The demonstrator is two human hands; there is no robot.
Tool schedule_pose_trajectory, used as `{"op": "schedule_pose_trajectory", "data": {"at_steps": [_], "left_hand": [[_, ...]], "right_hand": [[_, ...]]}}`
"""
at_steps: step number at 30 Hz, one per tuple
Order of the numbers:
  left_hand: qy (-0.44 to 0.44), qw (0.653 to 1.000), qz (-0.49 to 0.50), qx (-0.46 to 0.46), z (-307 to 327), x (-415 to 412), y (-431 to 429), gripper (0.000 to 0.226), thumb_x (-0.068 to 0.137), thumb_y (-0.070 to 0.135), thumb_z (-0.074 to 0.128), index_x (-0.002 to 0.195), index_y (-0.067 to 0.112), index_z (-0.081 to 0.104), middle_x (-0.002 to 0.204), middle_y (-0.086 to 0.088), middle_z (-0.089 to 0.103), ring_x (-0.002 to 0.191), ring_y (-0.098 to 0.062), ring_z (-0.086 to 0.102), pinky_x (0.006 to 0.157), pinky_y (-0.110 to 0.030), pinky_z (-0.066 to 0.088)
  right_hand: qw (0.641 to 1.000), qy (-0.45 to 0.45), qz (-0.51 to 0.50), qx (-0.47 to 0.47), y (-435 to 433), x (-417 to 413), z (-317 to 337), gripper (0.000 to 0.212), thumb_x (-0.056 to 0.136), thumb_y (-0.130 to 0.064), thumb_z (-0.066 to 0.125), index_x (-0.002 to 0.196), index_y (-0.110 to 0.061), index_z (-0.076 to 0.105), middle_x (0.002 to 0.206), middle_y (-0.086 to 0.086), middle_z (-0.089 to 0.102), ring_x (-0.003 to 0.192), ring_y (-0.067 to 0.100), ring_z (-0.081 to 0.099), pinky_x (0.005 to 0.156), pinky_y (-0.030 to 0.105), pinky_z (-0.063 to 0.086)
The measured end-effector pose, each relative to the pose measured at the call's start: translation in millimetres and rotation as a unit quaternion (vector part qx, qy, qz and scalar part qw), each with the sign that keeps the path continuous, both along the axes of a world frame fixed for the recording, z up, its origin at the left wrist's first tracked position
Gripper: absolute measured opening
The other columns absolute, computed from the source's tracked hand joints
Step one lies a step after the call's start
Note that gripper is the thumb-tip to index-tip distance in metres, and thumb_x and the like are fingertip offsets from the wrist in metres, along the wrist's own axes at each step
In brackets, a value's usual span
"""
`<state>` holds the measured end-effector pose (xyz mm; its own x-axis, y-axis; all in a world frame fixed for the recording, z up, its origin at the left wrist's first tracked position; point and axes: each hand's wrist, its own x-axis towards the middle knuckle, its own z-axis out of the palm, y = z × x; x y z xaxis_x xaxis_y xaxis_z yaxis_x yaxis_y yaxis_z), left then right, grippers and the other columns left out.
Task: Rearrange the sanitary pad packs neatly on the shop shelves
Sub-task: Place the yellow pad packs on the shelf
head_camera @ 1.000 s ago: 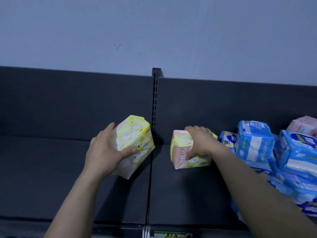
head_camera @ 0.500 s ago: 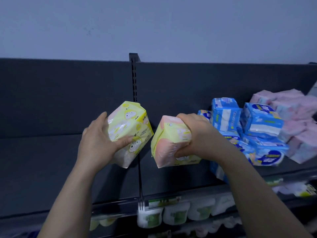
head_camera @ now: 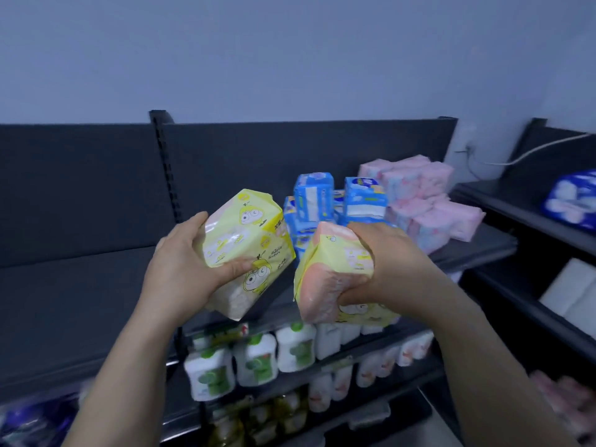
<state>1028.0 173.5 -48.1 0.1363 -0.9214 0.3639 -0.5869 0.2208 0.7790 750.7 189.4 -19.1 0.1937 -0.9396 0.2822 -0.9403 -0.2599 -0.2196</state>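
Here, in the middle of the frame, the left grip (head_camera: 190, 269), a bare hand, grasps a yellow pack (head_camera: 248, 240) printed with cartoon faces. The fingers lie behind the pack's left side and the thumb crosses its front. The pack is tilted and held in the air in front of the dark top shelf (head_camera: 80, 301). Just right of centre, the right grip (head_camera: 387, 262) grasps a pink-and-yellow pack (head_camera: 332, 279) from above, with the thumb pressed into its pink side. This pack is also off the shelf and tilted. The two held packs sit just beside each other; whether they touch is unclear. Behind them, toward the upper right, blue packs (head_camera: 314, 195) stand in a loose cluster on the top shelf. Pink packs (head_camera: 419, 195) are piled against the blue ones on the right, reaching to the shelf's end. In the lower middle of the frame, white bottles with green labels (head_camera: 258, 359) line a lower shelf. At the right edge, a second shelf unit (head_camera: 516, 214) carries a blue-and-white pack (head_camera: 571, 201).
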Motion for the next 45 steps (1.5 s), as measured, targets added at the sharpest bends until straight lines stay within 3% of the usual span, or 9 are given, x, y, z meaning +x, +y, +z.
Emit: {"op": "schedule_pose_trajectory", "data": {"at_steps": [7, 13, 17, 24, 27, 30, 36, 42, 45], "left_hand": [[0.007, 0.994, -0.113, 0.009, -16.5, -132.7, 60.8, 0.099, 0.053, 0.052, 0.088, 0.140, 0.028, 0.045, 0.124, 0.014, 0.051, 0.124, -0.015, 0.045, 0.102, -0.038, 0.040], [0.010, 0.974, -0.227, 0.015, -35.2, -254.3, 116.1, 0.105, 0.047, 0.059, 0.088, 0.138, 0.023, 0.049, 0.132, 0.004, 0.056, 0.121, -0.019, 0.051, 0.103, -0.043, 0.041], [0.002, 0.954, -0.297, 0.026, -38.7, -333.6, 146.2, 0.101, 0.054, 0.051, 0.089, 0.141, 0.026, 0.045, 0.133, 0.006, 0.053, 0.122, -0.018, 0.049, 0.103, -0.043, 0.041], [-0.021, 0.901, -0.432, 0.019, -36.7, -470.3, 192.7, 0.106, 0.046, 0.063, 0.080, 0.140, 0.027, 0.045, 0.130, 0.012, 0.050, 0.121, -0.017, 0.046, 0.102, -0.045, 0.041], [-0.017, 0.876, -0.481, 0.023, -39.2, -526.3, 208.7, 0.101, 0.053, 0.056, 0.086, 0.140, 0.027, 0.044, 0.130, 0.013, 0.050, 0.121, -0.018, 0.046, 0.099, -0.047, 0.043], [-0.021, 0.853, -0.522, 0.016, -40.8, -583.6, 221.6, 0.103, 0.049, 0.064, 0.078, 0.139, 0.026, 0.045, 0.128, 0.012, 0.051, 0.119, -0.018, 0.048, 0.099, -0.047, 0.044], [-0.019, 0.812, -0.583, 0.021, -30.0, -706.7, 232.8, 0.093, 0.045, 0.067, 0.075, 0.129, 0.031, 0.053, 0.121, 0.010, 0.057, 0.112, -0.020, 0.053, 0.094, -0.047, 0.047], [-0.007, 0.784, -0.620, -0.017, -2.4, -827.5, 250.4, 0.097, 0.051, 0.059, 0.071, 0.138, 0.024, 0.047, 0.126, 0.010, 0.051, 0.119, -0.018, 0.047, 0.097, -0.040, 0.042], [0.008, 0.766, -0.643, -0.014, 2.5, -879.3, 265.7, 0.095, 0.053, 0.057, 0.076, 0.138, 0.026, 0.047, 0.124, 0.011, 0.051, 0.118, -0.017, 0.049, 0.100, -0.044, 0.043]], "right_hand": [[0.991, 0.029, -0.128, 0.008, 116.0, -123.6, -17.7, 0.079, 0.041, -0.064, 0.073, 0.110, -0.034, 0.048, 0.103, -0.010, 0.046, 0.102, 0.020, 0.045, 0.081, 0.030, 0.031], [0.970, 0.014, -0.241, 0.038, 234.9, -207.2, -22.7, 0.083, 0.053, -0.052, 0.081, 0.125, -0.029, 0.047, 0.114, -0.004, 0.044, 0.111, 0.024, 0.041, 0.086, 0.029, 0.030], [0.946, 0.003, -0.320, 0.040, 301.8, -258.7, -23.7, 0.091, 0.054, -0.058, 0.077, 0.133, -0.030, 0.042, 0.122, -0.003, 0.046, 0.115, 0.024, 0.041, 0.094, 0.033, 0.035], [0.889, 0.000, -0.457, 0.036, 395.1, -335.5, -25.3, 0.093, 0.058, -0.056, 0.080, 0.136, -0.027, 0.039, 0.127, 0.001, 0.046, 0.115, 0.024, 0.039, 0.095, 0.033, 0.035], [0.863, -0.005, -0.504, 0.038, 424.2, -368.2, -27.9, 0.094, 0.061, -0.056, 0.080, 0.139, -0.025, 0.037, 0.130, 0.001, 0.044, 0.118, 0.024, 0.038, 0.096, 0.032, 0.032], [0.838, -0.026, -0.544, 0.039, 446.5, -404.0, -29.9, 0.097, 0.062, -0.054, 0.080, 0.142, -0.024, 0.034, 0.133, 0.000, 0.041, 0.122, 0.024, 0.035, 0.099, 0.034, 0.033], [0.799, -0.035, -0.600, 0.025, 472.2, -490.6, -20.3, 0.074, 0.056, -0.054, 0.082, 0.116, -0.028, 0.047, 0.119, -0.005, 0.044, 0.112, 0.023, 0.039, 0.089, 0.032, 0.037], [0.757, -0.021, -0.653, -0.005, 492.7, -585.5, -2.8, 0.083, 0.057, -0.052, 0.083, 0.125, -0.025, 0.044, 0.126, -0.002, 0.039, 0.114, 0.024, 0.038, 0.091, 0.032, 0.038], [0.738, -0.026, -0.673, -0.020, 506.0, -623.5, -2.4, 0.084, 0.057, -0.051, 0.083, 0.127, -0.028, 0.042, 0.127, -0.002, 0.037, 0.115, 0.023, 0.037, 0.089, 0.031, 0.037]]}}
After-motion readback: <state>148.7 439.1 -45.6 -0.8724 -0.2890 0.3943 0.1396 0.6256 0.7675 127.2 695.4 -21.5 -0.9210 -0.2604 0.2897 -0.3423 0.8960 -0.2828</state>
